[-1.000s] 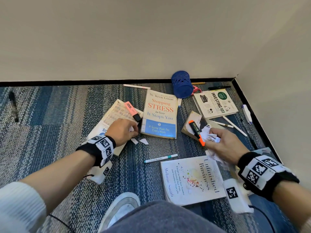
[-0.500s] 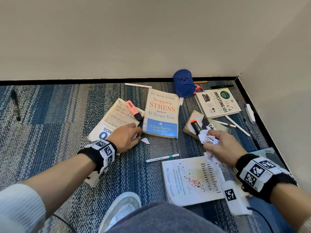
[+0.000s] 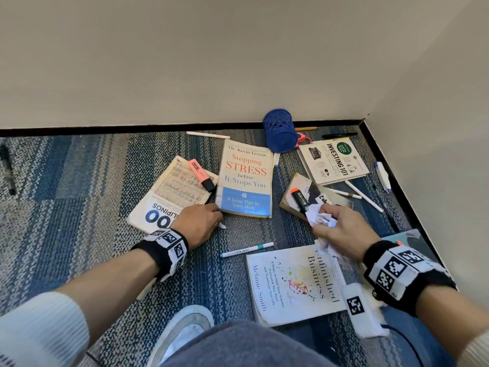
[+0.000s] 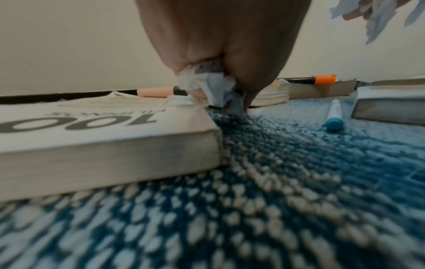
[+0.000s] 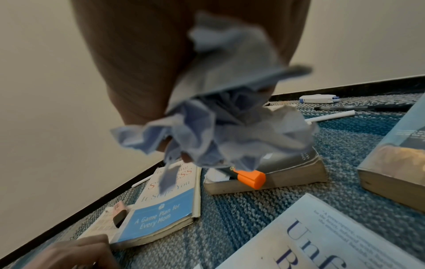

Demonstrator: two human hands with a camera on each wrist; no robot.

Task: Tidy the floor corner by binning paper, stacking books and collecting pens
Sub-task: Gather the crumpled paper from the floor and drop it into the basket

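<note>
My left hand (image 3: 201, 221) is low on the carpet between the "100" book (image 3: 169, 197) and the "Stopping Stress" book (image 3: 247, 178), fingers curled round small crumpled paper scraps (image 4: 207, 87); one white scrap (image 3: 223, 226) pokes out at its fingertips. My right hand (image 3: 336, 226) grips a wad of crumpled paper (image 3: 321, 217) (image 5: 218, 127) above the brown book (image 3: 317, 197) with the orange marker (image 3: 299, 198). The "Unfinished Business" book (image 3: 296, 282) lies under that wrist. A teal-capped pen (image 3: 246, 250) lies between the hands.
A blue mesh pen cup (image 3: 280, 131) lies tipped by the baseboard. The "Investing 101" book (image 3: 333, 160) sits in the corner with several pens (image 3: 363, 192) and a correction tape (image 3: 382, 176). A pink highlighter (image 3: 201, 174) rests on the "100" book. A black pen (image 3: 8, 170) lies far left.
My left hand slid right off the "100" book and closed over the scraps on the carpet. My right hand lifted the paper wad slightly, uncovering more of the orange marker.
</note>
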